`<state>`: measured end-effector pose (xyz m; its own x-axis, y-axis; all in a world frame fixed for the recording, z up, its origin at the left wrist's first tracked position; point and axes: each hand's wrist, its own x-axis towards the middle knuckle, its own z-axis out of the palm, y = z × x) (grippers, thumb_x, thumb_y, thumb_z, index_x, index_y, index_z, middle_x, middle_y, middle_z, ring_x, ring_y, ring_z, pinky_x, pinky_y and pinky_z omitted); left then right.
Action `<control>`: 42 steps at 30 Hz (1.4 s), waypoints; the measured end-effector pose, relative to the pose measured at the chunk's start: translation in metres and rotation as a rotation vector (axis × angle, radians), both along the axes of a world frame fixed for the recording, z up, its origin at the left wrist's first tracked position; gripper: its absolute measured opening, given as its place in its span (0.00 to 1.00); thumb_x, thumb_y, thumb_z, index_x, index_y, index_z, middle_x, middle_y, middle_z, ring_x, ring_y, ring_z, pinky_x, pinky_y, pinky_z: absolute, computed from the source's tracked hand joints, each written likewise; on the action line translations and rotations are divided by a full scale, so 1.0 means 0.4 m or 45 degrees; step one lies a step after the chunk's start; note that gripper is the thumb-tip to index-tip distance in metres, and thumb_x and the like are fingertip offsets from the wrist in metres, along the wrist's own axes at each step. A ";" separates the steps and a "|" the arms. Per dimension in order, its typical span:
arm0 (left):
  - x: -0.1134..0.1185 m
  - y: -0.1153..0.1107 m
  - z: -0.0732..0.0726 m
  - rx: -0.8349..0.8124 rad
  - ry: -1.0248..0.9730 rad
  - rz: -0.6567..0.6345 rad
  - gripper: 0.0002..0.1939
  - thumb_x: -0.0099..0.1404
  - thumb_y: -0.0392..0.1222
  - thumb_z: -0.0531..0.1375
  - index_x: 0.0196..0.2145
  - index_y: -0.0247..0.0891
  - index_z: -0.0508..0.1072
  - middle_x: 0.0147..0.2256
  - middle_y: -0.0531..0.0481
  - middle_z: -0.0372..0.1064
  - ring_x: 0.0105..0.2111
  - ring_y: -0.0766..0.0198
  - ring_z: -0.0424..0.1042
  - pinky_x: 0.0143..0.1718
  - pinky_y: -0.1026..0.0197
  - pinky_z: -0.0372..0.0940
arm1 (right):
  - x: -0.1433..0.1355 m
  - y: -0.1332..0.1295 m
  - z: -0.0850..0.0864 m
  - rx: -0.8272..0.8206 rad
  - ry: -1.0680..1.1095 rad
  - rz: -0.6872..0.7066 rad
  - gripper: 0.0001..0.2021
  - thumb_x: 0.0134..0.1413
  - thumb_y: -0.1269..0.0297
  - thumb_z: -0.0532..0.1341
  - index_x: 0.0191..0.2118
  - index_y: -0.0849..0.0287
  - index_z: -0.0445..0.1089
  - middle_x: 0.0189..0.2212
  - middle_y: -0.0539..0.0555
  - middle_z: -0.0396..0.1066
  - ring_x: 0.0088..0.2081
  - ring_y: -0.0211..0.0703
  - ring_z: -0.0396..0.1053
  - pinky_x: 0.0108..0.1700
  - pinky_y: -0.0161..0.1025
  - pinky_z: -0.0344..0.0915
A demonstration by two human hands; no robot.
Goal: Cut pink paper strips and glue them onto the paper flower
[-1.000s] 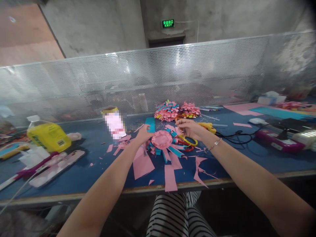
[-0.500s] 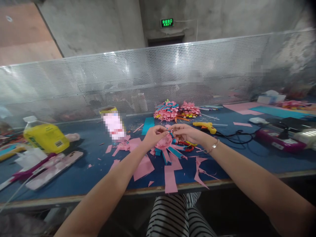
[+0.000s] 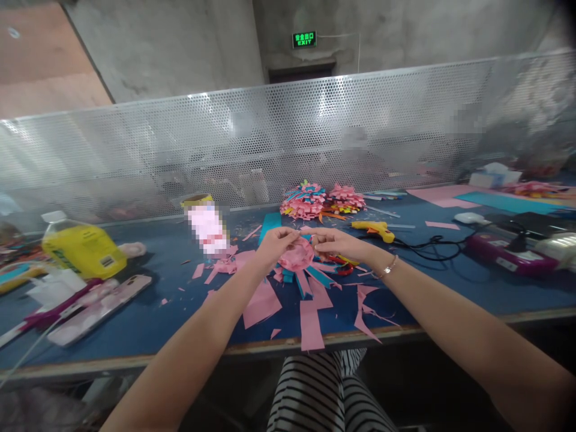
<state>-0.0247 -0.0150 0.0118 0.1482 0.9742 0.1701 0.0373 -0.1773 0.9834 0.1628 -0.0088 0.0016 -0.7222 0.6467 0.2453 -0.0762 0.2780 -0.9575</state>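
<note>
A round pink paper rosette (image 3: pixel 297 254) is held up just over the tabletop, its rim ruffled. My left hand (image 3: pixel 278 245) pinches it at the upper left edge, thumb on top. On its right edge my right hand (image 3: pixel 332 241) has curled fingers closed at the rim; the fingertips are partly hidden. Pink and blue paper strips (image 3: pixel 305 284) fan out below the rosette on the table. Red-handled scissors (image 3: pixel 345 269) lie partly covered beside my right hand. A blue paper piece (image 3: pixel 270 225) lies behind my left hand.
Finished-looking paper bunches (image 3: pixel 303 201) sit at the back. A yellow glue gun (image 3: pixel 373 230) with a black cord lies at right, near a purple device (image 3: pixel 508 255). Left are a yellow bottle (image 3: pixel 84 247) and a phone (image 3: pixel 99 311). Pink scraps (image 3: pixel 311 327) reach the front edge.
My hands have moved slightly apart along the rosette's rim, and the rosette has tilted or turned a little to the left, showing more of its face.
</note>
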 end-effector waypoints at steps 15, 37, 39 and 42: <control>0.001 -0.004 0.003 -0.081 -0.316 -0.154 0.06 0.45 0.36 0.64 0.19 0.33 0.69 0.18 0.54 0.65 0.22 0.72 0.64 0.28 0.65 0.57 | 0.005 -0.002 0.003 -0.016 -0.029 0.098 0.23 0.50 0.66 0.57 0.54 0.55 0.56 0.23 0.46 0.61 0.25 0.32 0.61 0.25 0.31 0.57; -0.100 0.081 -0.002 0.179 0.129 0.195 0.10 0.47 0.40 0.48 0.14 0.39 0.50 0.14 0.57 0.46 0.16 0.72 0.49 0.19 0.66 0.49 | 0.014 0.036 0.002 0.187 -0.143 -0.539 0.11 0.42 0.59 0.60 0.26 0.60 0.59 0.22 0.47 0.61 0.23 0.32 0.60 0.25 0.32 0.59; -0.126 0.094 -0.005 0.258 0.361 0.316 0.12 0.49 0.42 0.48 0.14 0.39 0.50 0.14 0.57 0.47 0.16 0.72 0.50 0.20 0.66 0.49 | 0.015 0.041 -0.001 0.200 -0.169 -0.573 0.10 0.42 0.59 0.60 0.26 0.60 0.60 0.23 0.48 0.62 0.23 0.32 0.61 0.27 0.33 0.60; -0.149 0.096 -0.003 0.277 0.577 0.448 0.12 0.48 0.41 0.51 0.11 0.38 0.54 0.13 0.56 0.49 0.17 0.71 0.51 0.20 0.65 0.46 | 0.018 0.054 -0.009 0.213 -0.196 -0.641 0.09 0.42 0.60 0.59 0.25 0.60 0.61 0.22 0.49 0.64 0.24 0.33 0.62 0.27 0.33 0.60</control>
<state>-0.0844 0.0232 0.0108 -0.0718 0.9280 0.3657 0.5359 -0.2733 0.7988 0.1700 0.0127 -0.0022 -0.3692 0.8829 0.2901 0.2431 0.3931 -0.8868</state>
